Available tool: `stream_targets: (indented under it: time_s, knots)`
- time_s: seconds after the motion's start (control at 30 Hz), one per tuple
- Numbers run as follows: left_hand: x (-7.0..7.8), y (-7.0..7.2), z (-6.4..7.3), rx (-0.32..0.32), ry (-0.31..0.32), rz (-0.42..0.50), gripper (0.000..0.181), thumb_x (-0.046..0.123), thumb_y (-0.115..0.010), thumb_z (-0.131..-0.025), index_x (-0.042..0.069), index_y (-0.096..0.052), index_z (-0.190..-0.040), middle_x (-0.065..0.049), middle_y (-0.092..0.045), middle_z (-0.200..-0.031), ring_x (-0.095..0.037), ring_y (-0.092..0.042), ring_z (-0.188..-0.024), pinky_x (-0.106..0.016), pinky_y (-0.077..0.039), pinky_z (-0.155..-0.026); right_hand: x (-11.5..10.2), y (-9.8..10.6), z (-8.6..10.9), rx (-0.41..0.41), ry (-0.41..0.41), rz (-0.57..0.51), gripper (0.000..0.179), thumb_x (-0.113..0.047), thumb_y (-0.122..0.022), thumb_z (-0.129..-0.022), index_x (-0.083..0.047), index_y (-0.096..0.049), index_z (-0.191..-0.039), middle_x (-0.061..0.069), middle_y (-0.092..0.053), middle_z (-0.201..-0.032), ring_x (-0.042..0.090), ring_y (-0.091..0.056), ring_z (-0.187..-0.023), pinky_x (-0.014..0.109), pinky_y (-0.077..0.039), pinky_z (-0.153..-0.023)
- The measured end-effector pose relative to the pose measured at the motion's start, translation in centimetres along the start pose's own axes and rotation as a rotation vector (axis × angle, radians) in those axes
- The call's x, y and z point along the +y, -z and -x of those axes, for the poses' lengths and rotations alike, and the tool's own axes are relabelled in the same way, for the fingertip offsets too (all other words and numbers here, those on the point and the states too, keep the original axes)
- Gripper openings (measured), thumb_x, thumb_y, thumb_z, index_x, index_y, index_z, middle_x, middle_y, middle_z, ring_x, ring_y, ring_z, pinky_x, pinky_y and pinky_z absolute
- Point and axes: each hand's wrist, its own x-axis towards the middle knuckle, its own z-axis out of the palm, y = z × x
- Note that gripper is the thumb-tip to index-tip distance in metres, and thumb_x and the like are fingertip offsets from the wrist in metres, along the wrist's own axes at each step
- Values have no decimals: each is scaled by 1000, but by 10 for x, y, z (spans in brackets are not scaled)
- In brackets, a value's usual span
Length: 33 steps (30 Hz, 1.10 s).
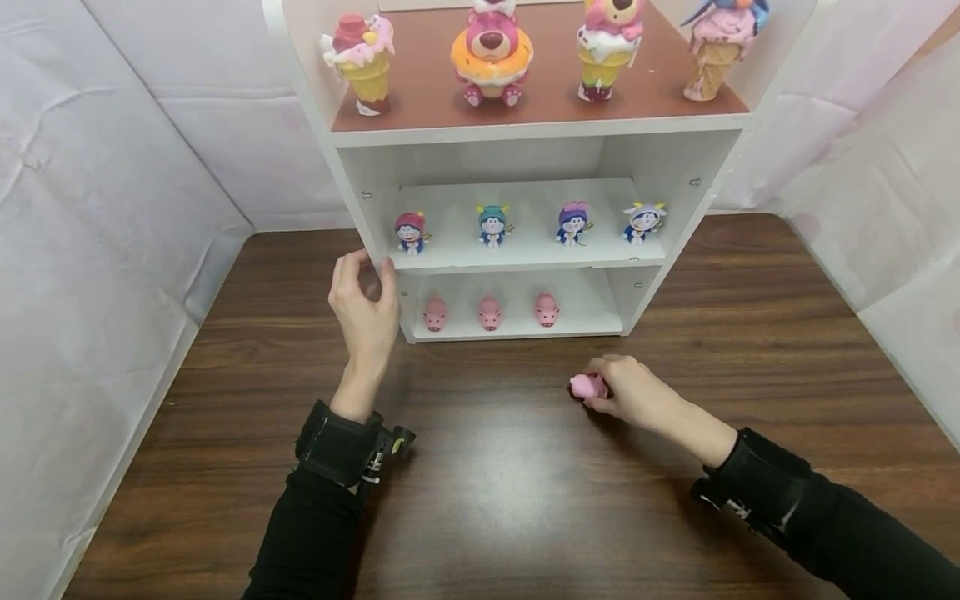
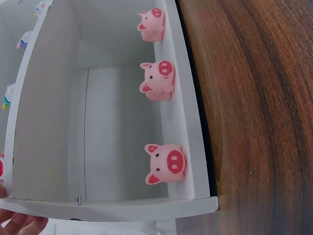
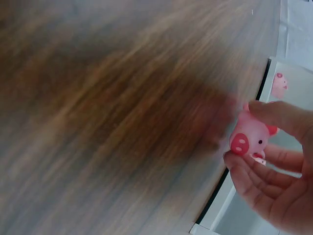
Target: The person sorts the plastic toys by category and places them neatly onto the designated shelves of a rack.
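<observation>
My right hand (image 1: 633, 392) pinches a small pink toy pig (image 1: 588, 386) between thumb and fingers, in front of the white display shelf (image 1: 517, 268). The right wrist view shows this toy pig (image 3: 250, 133) with its red snout beside the fingertips. At the shelf's left side panel, my left hand (image 1: 365, 304) grips the front edge, thumb on the inner side. Three more toy pigs stand spaced along the bottom tier: a left one (image 1: 435, 314), a middle one (image 1: 490, 313) and a right one (image 1: 547, 309).
Several small blue figurines (image 1: 492, 226) line the middle tier. Larger ice-cream and bear figures (image 1: 492, 54) stand on the brown top tier. The shelf rests on a dark wooden table (image 1: 480, 467). White sheeting (image 1: 112, 208) hangs at the sides and behind.
</observation>
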Motion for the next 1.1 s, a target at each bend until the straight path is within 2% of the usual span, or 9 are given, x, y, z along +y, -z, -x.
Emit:
stream_targets:
  time_s: [0.17, 0.3, 0.43, 0.53, 0.6, 0.7, 0.83, 0.93, 1.1]
  knots:
    - [-1, -1, 0, -1, 3, 5, 16, -4, -54, -82, -14, -56, -94, -22, -53, -91, -28, -55, -89, -30, -52, -73, 4, -1, -2, 33, -72, -8, 25, -7, -75, -66, 4, -59, -82, 3, -53, -67, 11, -46, -58, 23, -39, -48]
    - [0, -1, 0, -2, 3, 13, 16, -1, -56, -82, -11, -57, -95, -19, -54, -91, -24, -55, -89, -26, -52, -73, 5, -1, -1, 26, -86, -9, 27, -8, -75, -66, 5, -59, -83, 3, -53, -67, 11, -46, -58, 23, -40, -48]
    - [7, 0, 1, -5, 2, 16, 15, -3, -55, -82, -13, -56, -94, -21, -53, -91, -26, -55, -89, -29, -52, -73, 6, 1, -1, 0, -82, 15, 31, -13, -76, -66, 2, -59, -87, 1, -52, -68, 10, -46, -59, 23, -39, -48]
    - [16, 1, 1, -8, -2, 9, 15, -6, -53, -82, -15, -55, -93, -23, -53, -91, -29, -55, -89, -32, -52, -74, 9, 8, -3, -11, -28, 31, 35, -17, -77, -65, -1, -61, -91, 2, -56, -76, 12, -50, -66, 25, -43, -54]
    - [17, 2, 1, -9, -4, 7, 15, -6, -53, -82, -15, -55, -94, -24, -53, -91, -28, -55, -89, -32, -52, -73, 11, 13, -5, -27, 42, 30, 37, -15, -78, -64, -2, -61, -95, 4, -58, -85, 14, -52, -74, 28, -45, -61]
    - [12, 2, 0, -8, 2, 7, 16, -3, -55, -82, -13, -56, -95, -22, -53, -91, -26, -55, -89, -30, -52, -73, 16, 20, -8, -86, 170, 21, 41, -9, -78, -63, -4, -61, -100, 4, -58, -95, 16, -53, -87, 32, -47, -73]
    - [4, 1, 0, -5, 2, 7, 17, 2, -56, -83, -10, -58, -95, -18, -54, -92, -23, -55, -88, -26, -52, -72, 21, 24, -10, -164, 302, 6, 45, -1, -75, -62, -9, -63, -104, 2, -55, -100, 15, -51, -94, 33, -47, -78]
    - [1, 1, 0, -3, -5, 10, 18, 4, -57, -83, -9, -58, -96, -17, -54, -92, -22, -55, -88, -25, -52, -72, 22, 23, -11, -175, 346, -17, 40, 3, -72, -67, -10, -64, -104, 1, -56, -100, 13, -51, -93, 30, -47, -77]
    - [0, 2, 1, -8, -12, 6, 18, 4, -57, -83, -9, -58, -96, -17, -54, -92, -22, -55, -89, -26, -52, -73, 24, 18, -11, -152, 361, -43, 35, 4, -70, -69, -9, -65, -101, 1, -57, -94, 11, -53, -84, 26, -48, -71]
